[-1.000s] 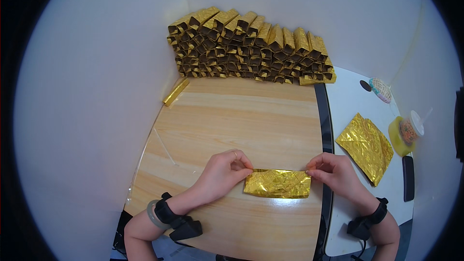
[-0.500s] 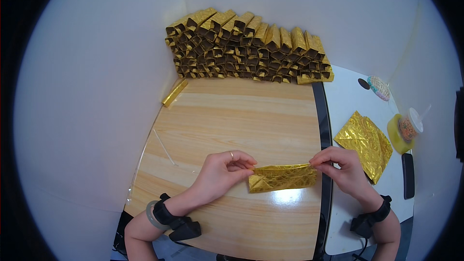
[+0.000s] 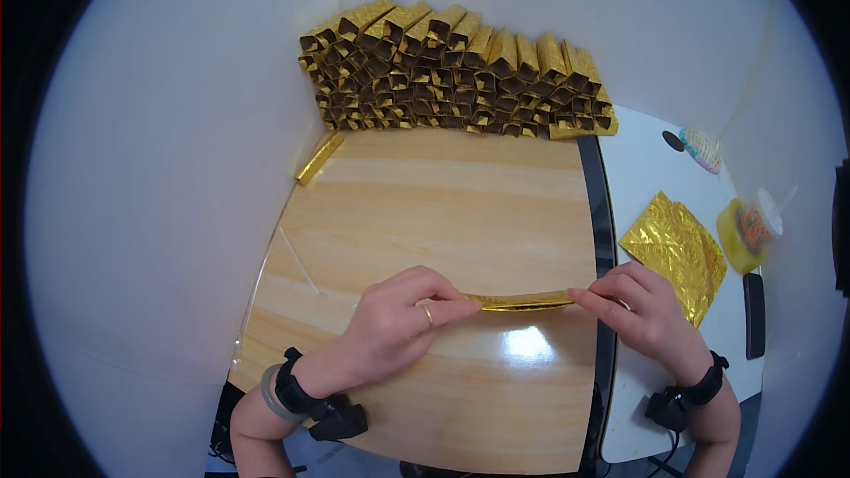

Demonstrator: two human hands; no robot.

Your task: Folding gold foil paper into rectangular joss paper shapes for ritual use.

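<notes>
Foil [image 3: 527,302] over table [image 3: 434,212], pale walls [image 3: 159,195]

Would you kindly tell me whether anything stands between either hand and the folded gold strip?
Nothing visible does: the left hand pinches the folded gold strip at its left end, the right hand at its right. The loose gold foil lies farther right on the white tabletop, not between.

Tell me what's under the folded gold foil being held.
Wood-grain tabletop shows around the folded gold foil, held at its ends by the left grip and right grip. The patch directly beneath is covered, so unseen.
</notes>
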